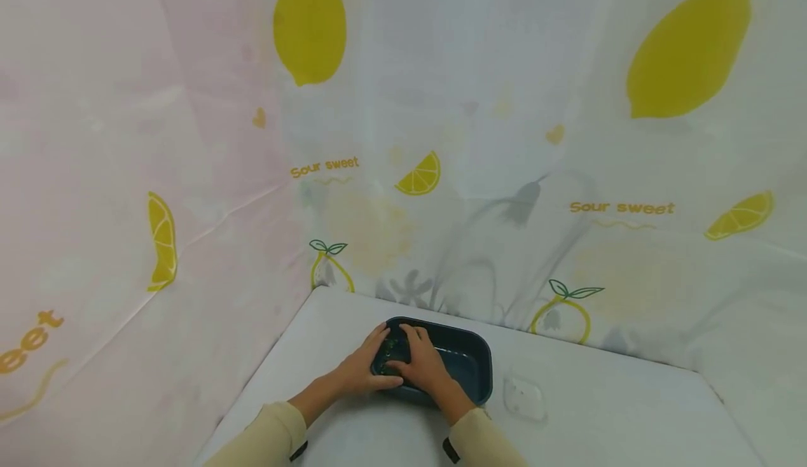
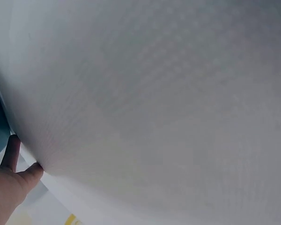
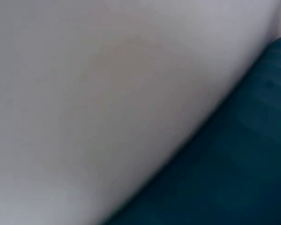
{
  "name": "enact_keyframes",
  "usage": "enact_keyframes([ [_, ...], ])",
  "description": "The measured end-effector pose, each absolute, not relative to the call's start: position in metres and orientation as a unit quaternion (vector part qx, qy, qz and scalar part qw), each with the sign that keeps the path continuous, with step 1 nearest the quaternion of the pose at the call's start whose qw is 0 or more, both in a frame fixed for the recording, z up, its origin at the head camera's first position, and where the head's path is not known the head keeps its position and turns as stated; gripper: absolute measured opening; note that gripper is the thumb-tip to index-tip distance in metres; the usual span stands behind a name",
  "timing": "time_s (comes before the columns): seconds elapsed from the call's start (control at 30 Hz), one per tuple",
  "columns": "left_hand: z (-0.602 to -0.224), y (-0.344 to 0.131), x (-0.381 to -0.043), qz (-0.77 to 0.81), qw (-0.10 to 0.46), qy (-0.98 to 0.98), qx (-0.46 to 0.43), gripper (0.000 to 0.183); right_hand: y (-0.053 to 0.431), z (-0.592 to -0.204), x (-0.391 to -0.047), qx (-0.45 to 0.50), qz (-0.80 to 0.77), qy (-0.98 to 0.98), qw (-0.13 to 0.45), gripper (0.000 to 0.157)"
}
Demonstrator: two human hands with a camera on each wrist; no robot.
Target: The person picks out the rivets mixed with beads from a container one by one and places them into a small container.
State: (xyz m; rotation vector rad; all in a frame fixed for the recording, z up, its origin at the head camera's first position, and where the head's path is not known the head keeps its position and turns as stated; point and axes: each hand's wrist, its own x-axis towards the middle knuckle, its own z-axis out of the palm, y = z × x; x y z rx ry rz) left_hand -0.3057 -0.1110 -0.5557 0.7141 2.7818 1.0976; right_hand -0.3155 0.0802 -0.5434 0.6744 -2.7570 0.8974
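Observation:
A dark blue rectangular dish (image 1: 469,355) with rounded corners sits on the white table. My left hand (image 1: 361,370) is at its left end, thumb along the near side and fingers reaching to the far left corner. In the left wrist view, fingers (image 2: 11,152) of that hand extend fairly straight beside the white surface. My right hand (image 1: 424,362) reaches over the near rim into the left part, thumb and fingers spread apart. Small green bits (image 1: 391,346) show between the hands; I cannot tell whether the right fingers grip anything. The right wrist view catches only the dish's blue outer wall (image 3: 239,154).
A clear, rounded-square plastic piece (image 1: 525,398) lies on the table right of the dish. The white table (image 1: 605,411) meets hanging lemon-print cloth (image 1: 479,124) behind and on the left.

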Motion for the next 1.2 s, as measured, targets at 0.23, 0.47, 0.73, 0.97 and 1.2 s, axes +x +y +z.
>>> enact_keyframes([
  [0.23,-0.556,-0.108,-0.307,0.361,0.03,0.901,0.239,0.106,0.082,-0.547,-0.322,0.225,0.353,-0.907,0.054,0.059],
  [0.47,-0.551,-0.113,-0.307,0.368,0.024,0.897,0.242,0.105,0.069,-0.545,-0.33,0.18,0.378,-0.908,0.015,0.046],
  [0.73,-0.546,-0.12,-0.314,0.357,0.023,0.903,0.238,0.106,0.052,-0.542,-0.343,0.159,0.381,-0.911,0.008,0.041],
  [0.97,-0.554,-0.115,-0.313,0.365,0.022,0.897,0.247,0.105,0.057,-0.549,-0.34,0.172,0.384,-0.907,-0.002,0.028],
  [1.2,-0.557,-0.113,-0.308,0.374,0.034,0.892,0.251,0.104,0.059,-0.551,-0.334,0.193,0.387,-0.902,-0.014,0.018],
])
